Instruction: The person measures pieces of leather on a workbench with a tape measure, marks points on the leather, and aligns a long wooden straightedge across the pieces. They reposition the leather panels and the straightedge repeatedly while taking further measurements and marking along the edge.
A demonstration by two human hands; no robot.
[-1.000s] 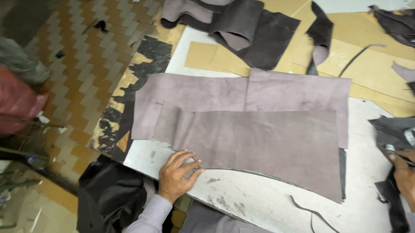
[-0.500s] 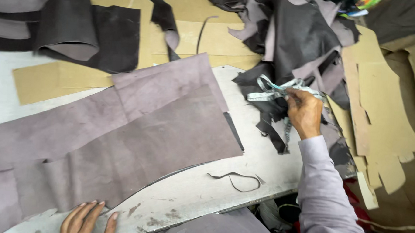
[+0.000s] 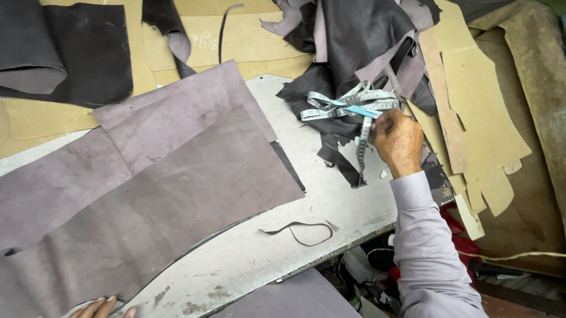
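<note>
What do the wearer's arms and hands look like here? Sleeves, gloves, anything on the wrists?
Both hands are bare, no gloves. The right hand comes out of a long, pale lilac-grey shirt sleeve with a buttoned-style cuff at the wrist, cloth creased along the forearm. Of the left hand only the fingertips show at the bottom edge; its sleeve is out of view. No watch or rings visible.

A pale grey table (image 3: 332,199) carries wide sheets of mauve leather (image 3: 148,185) across its left half. A thin curled leather strip (image 3: 302,230) lies on the bare part (scuffed and stained), with dark scraps (image 3: 334,155) and cardboard patterns (image 3: 482,117) heaped at its far right.
</note>
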